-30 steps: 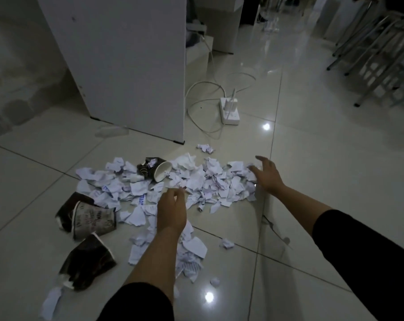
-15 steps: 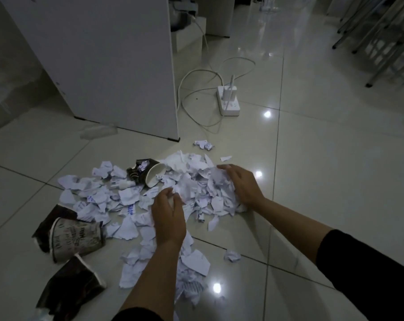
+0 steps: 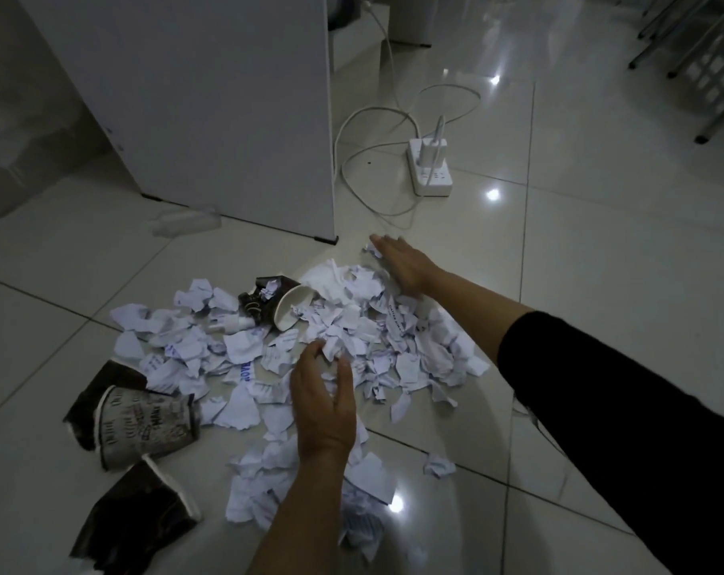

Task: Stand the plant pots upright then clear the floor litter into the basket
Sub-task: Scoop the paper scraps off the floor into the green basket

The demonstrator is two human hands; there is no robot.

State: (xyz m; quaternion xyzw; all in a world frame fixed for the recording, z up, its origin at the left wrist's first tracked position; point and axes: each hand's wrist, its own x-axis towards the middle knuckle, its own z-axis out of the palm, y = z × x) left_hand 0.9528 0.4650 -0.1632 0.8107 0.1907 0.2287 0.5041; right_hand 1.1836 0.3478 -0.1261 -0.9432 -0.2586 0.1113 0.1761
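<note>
From the head camera, looking down: a heap of torn and crumpled paper scraps (image 3: 352, 338) is lying spread across the glossy tiled floor (image 3: 600, 284). The left hand (image 3: 325, 402) is hovering low over the near middle of the heap, fingers loosely curved and slightly apart, thumb out, tips just touching the scraps and gripping none that I can make out. The right hand (image 3: 401, 265) is reaching to the far edge of the heap, fingers straight and flat, pressing against the outermost pieces; a dark sleeve (image 3: 625, 408) is covering that forearm.

Among the scraps a dark paper cup (image 3: 275, 302) is lying on its side, its white mouth facing the near right. To the near left three more printed paper cups are lying tipped over together: one patterned cup (image 3: 144, 425) between two darker crushed ones (image 3: 132, 520).

Behind the heap a white cabinet panel (image 3: 210, 97) is standing on the floor, and beyond it a white power strip (image 3: 430, 170) with looping cables (image 3: 376, 159).
</note>
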